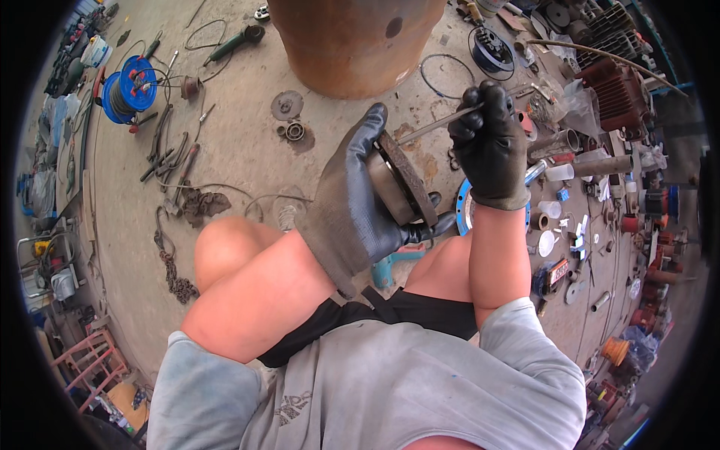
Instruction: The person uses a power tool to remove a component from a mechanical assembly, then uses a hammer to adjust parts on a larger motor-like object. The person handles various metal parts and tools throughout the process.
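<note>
My left hand [351,199], in a grey and black coated work glove, grips a round flanged metal part [391,188] from below and the side. The part is tilted, with its rough, dark flange [406,174] facing my right hand. My right hand [492,149], gloved the same way, is closed around a thin metal rod [439,125]. The rod slants down to the left, and its lower end reaches the flange's upper rim; I cannot tell whether they touch. Both hands are above the floor in front of my knees. The part's far face is mostly hidden.
Ahead stands a large rusty metal cylinder [360,48]. A bearing [295,131], an angle grinder [236,44], a blue cable reel [129,90] and a hammer [183,180] lie to the left. Between my legs is a teal tool [383,271]. Pipes and motor parts crowd the right.
</note>
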Demonstrator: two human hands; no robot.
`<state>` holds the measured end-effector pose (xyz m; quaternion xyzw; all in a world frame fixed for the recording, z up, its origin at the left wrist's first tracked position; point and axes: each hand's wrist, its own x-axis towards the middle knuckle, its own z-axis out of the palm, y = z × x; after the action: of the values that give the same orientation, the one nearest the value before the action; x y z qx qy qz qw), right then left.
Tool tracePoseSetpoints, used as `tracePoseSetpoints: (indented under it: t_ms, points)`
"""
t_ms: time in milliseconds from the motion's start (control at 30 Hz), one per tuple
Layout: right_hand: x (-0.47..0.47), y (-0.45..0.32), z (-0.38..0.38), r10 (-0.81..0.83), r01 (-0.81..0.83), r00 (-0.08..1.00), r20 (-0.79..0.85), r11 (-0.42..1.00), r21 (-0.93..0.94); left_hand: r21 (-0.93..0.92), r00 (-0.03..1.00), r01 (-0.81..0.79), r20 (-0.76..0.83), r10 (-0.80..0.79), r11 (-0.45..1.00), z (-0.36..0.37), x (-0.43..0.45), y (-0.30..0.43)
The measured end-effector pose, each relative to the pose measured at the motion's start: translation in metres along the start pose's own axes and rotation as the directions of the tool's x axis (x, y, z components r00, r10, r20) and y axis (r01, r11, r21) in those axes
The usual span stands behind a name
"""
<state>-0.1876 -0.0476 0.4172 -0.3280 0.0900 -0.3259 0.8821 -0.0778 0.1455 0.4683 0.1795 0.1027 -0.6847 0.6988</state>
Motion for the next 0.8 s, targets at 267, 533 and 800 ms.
tracePoseSetpoints:
  t_ms: [267,533,800]
  points:
    - [0.007,-0.013,0.023,-0.077,0.086,0.979,0.191,0.996,-0.04,0.051,0.999,-0.046,-0.012,0.046,0.998,-0.003,-0.008,0.004]
    - [0.005,-0.01,0.039,-0.086,0.111,0.987,0.137,0.977,-0.182,0.133,0.994,-0.07,-0.071,0.08,0.989,-0.013,-0.013,0.012]
    - [-0.002,-0.049,0.036,-0.122,0.257,0.904,0.411,0.921,-0.292,0.079,0.996,0.084,-0.033,-0.081,0.993,-0.003,-0.024,0.017]
